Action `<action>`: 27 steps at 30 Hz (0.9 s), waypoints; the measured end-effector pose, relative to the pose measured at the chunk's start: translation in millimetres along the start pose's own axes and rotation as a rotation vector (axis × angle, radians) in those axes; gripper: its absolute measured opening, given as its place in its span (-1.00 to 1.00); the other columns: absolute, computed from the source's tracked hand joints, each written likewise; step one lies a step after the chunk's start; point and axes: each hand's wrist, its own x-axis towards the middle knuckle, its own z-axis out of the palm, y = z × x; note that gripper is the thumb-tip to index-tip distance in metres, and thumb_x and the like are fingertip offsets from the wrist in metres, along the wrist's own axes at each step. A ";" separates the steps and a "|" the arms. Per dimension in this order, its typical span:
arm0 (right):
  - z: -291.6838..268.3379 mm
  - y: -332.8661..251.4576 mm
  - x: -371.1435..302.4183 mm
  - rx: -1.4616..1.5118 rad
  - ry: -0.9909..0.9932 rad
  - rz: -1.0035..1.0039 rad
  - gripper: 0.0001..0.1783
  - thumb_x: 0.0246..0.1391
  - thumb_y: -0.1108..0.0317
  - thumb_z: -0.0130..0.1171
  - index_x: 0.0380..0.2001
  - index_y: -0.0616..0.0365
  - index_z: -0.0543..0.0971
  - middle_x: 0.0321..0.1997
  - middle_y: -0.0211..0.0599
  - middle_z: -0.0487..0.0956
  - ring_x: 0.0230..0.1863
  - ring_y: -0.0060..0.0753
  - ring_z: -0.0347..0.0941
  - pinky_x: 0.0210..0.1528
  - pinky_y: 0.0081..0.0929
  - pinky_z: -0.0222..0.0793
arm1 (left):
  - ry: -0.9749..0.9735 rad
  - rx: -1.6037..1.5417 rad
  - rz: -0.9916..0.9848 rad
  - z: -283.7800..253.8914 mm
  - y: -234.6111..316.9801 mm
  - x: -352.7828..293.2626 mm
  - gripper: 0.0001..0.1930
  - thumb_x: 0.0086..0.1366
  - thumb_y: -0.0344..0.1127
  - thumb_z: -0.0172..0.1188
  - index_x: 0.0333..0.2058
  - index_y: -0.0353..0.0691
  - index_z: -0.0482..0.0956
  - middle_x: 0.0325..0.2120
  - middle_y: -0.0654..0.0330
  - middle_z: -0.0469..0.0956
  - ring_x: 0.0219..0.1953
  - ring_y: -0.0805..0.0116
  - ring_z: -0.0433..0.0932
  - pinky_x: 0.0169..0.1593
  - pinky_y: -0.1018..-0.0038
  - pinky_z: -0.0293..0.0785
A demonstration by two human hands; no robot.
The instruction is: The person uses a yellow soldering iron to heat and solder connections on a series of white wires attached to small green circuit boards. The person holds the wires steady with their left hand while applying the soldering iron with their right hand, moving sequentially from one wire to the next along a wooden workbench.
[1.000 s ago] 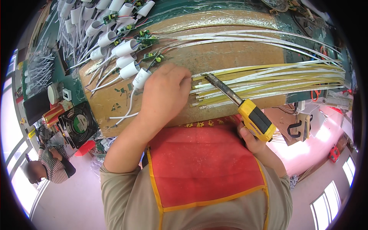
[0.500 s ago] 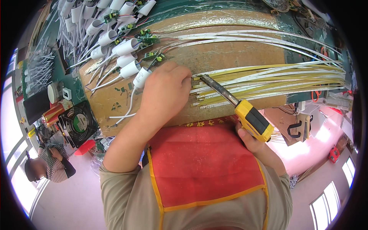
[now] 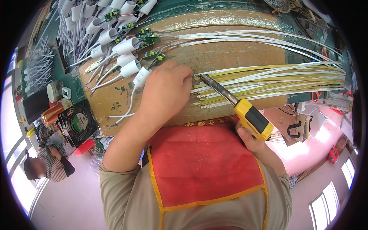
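Observation:
My right hand (image 3: 250, 140) is closed round a yellow-and-black soldering iron (image 3: 252, 119). Its dark metal tip rests at the left end of an LED strip (image 3: 245, 69), one of several white and yellow strips lying side by side. Just left of the tip, my left hand (image 3: 165, 91) is pinched together; what its fingertips hold is hidden. Beside that hand's knuckles lies a white plastic lamp base (image 3: 142, 78) with a white cable. Small green circuit boards (image 3: 156, 57) stick out of neighbouring bases, and thin wires link some to more white strips (image 3: 230, 38).
Brown cardboard (image 3: 230, 53) covers the green bench (image 3: 168, 9). White lamp bases with cables (image 3: 94, 26) pile up at the far left. A black fan (image 3: 78, 122) stands by the left edge. Further left, another person (image 3: 50, 165) is seated.

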 end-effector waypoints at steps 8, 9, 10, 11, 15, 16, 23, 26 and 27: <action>-11.6 4.5 -4.7 0.064 0.023 0.063 -0.81 0.01 0.46 0.21 -0.26 0.23 0.51 -0.52 -0.39 0.46 -0.49 -0.44 0.36 -0.41 -0.49 0.27 | 0.011 -0.013 -0.006 0.2 -0.2 -0.5 -0.95 0.11 -0.41 0.21 -0.44 -0.19 0.61 -0.45 0.11 0.54 -0.32 0.05 0.55 -0.25 0.24 0.48; -10.3 1.8 -2.2 0.103 0.068 0.070 -0.82 0.01 0.46 0.20 -0.28 0.23 0.51 -0.53 -0.39 0.46 -0.49 -0.44 0.36 -0.41 -0.49 0.26 | 0.012 -0.009 -0.007 0.1 0.2 -0.6 -0.95 0.11 -0.41 0.21 -0.43 -0.19 0.62 -0.45 0.11 0.54 -0.32 0.05 0.55 -0.24 0.24 0.48; -10.1 -0.4 0.2 0.142 0.113 0.076 -0.83 0.01 0.45 0.19 -0.30 0.23 0.51 -0.54 -0.39 0.46 -0.50 -0.43 0.36 -0.42 -0.49 0.26 | 0.012 -0.005 -0.007 0.0 0.9 -0.6 -0.95 0.11 -0.41 0.21 -0.43 -0.19 0.62 -0.44 0.11 0.54 -0.31 0.05 0.55 -0.24 0.24 0.48; -11.8 -1.7 2.8 0.127 0.124 0.061 -0.85 0.02 0.44 0.19 -0.31 0.23 0.50 -0.54 -0.40 0.45 -0.50 -0.43 0.36 -0.43 -0.49 0.25 | 0.013 0.000 -0.008 0.0 1.3 -0.8 -0.95 0.11 -0.41 0.21 -0.43 -0.19 0.62 -0.44 0.11 0.54 -0.31 0.04 0.55 -0.24 0.24 0.48; -18.6 1.2 14.8 0.083 0.173 -0.046 -0.34 0.15 0.16 0.22 0.19 0.30 0.27 -0.56 -0.42 0.34 -0.59 -0.59 0.21 -0.55 -0.60 0.15 | 0.001 -0.007 -0.024 -1.1 1.0 -1.0 -0.95 0.11 -0.41 0.20 -0.43 -0.20 0.62 -0.44 0.10 0.54 -0.31 0.03 0.55 -0.23 0.23 0.48; -16.8 -3.2 18.3 0.175 0.192 -0.025 -0.34 0.15 0.15 0.23 0.19 0.30 0.27 -0.55 -0.42 0.34 -0.59 -0.59 0.21 -0.54 -0.60 0.15 | 0.001 -0.011 -0.025 -1.0 1.2 -1.0 -0.95 0.11 -0.41 0.20 -0.43 -0.20 0.62 -0.44 0.09 0.54 -0.31 0.03 0.55 -0.23 0.23 0.48; -11.9 -8.1 24.0 0.264 0.254 -0.010 -0.33 0.15 0.16 0.25 0.20 0.29 0.27 -0.52 -0.40 0.36 -0.57 -0.57 0.22 -0.51 -0.56 0.18 | 0.007 -0.007 -0.004 0.0 0.6 -0.1 -0.95 0.11 -0.42 0.20 -0.44 -0.21 0.61 -0.44 0.09 0.54 -0.31 0.03 0.55 -0.23 0.24 0.48; -13.5 -7.6 24.4 0.282 0.232 0.006 -0.32 0.15 0.16 0.25 0.20 0.30 0.27 -0.52 -0.39 0.37 -0.57 -0.56 0.22 -0.50 -0.56 0.19 | 0.016 -0.012 0.000 1.5 0.4 -0.2 -0.95 0.11 -0.42 0.20 -0.44 -0.21 0.61 -0.45 0.09 0.54 -0.31 0.03 0.55 -0.23 0.24 0.48; -14.7 -7.7 24.7 0.289 0.222 0.014 -0.32 0.15 0.17 0.25 0.21 0.30 0.27 -0.52 -0.39 0.37 -0.57 -0.56 0.23 -0.50 -0.55 0.19 | 0.017 -0.012 -0.002 1.3 0.4 -0.3 -0.95 0.10 -0.43 0.20 -0.44 -0.21 0.61 -0.45 0.09 0.54 -0.31 0.03 0.55 -0.23 0.24 0.48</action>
